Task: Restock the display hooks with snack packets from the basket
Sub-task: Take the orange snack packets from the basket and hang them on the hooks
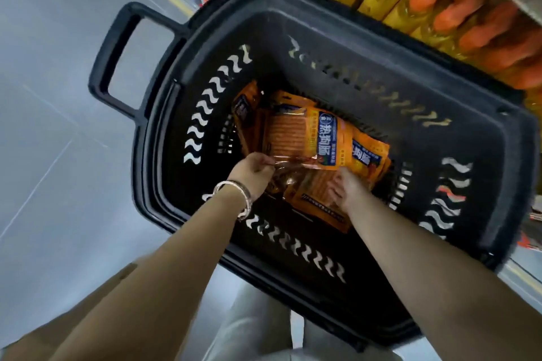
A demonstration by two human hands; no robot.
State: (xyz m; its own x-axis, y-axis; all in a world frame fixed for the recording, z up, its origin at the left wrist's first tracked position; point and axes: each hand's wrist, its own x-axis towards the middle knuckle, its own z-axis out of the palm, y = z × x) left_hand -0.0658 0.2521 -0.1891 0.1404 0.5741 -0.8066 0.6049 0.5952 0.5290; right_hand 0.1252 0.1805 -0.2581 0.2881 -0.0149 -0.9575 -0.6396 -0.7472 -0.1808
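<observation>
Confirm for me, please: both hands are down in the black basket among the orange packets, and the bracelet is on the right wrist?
Not quite: in the head view the bracelet is on the left wrist. Both hands are in the basket among the packets.

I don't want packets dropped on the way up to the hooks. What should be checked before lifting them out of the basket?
1. Left hand pinching the top packet by its edge: ok.
2. Right hand gripping a packet: cannot tell, it lies on the pile with fingers spread.
3. Top packet free of the others: cannot tell, they overlap.
4. Basket open above the packets: ok.
5. Hooks in view: not ok, only bottles on the shelf show.
6. Bracelet clear of the packets: ok.
</observation>
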